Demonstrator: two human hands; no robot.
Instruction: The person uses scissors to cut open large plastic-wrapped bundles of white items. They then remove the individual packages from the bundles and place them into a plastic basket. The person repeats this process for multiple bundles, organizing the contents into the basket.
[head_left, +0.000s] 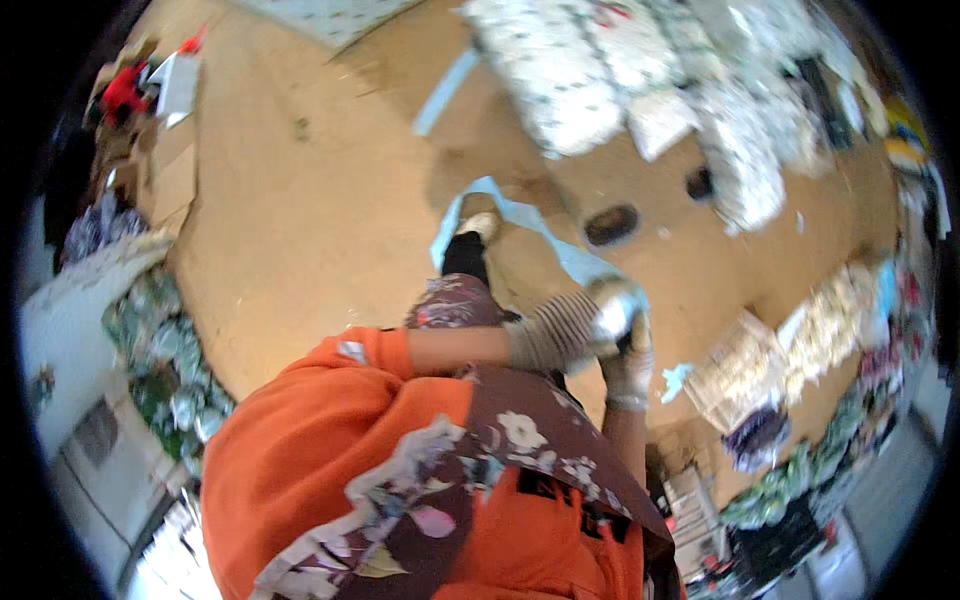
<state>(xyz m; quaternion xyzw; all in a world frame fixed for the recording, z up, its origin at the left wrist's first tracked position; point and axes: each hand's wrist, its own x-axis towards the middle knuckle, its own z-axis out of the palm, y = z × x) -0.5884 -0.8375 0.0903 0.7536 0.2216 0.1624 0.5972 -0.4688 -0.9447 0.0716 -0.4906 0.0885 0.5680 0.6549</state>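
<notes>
My left hand (559, 330), in a grey glove with dark stripes, reaches across in front of my body towards the right. Beside it is my right hand (632, 364), in a pale glove. Both are blurred, and their fingers overlap near a bright whitish thing (616, 315), perhaps a shoe. I cannot tell whether either hand grips it. A light blue strip (544, 225) runs across the floor around the toe of my left shoe (478, 217) and reaches the hands' area. Whether it is held is unclear.
White plastic-wrapped bundles (555, 82) lie ahead on the brown floor (285, 210). Two dark oval objects (611, 225) are near them. At right stands a crate (739, 367) of pale pieces. Green plastic bags (169, 360) and cardboard (174, 169) line the left.
</notes>
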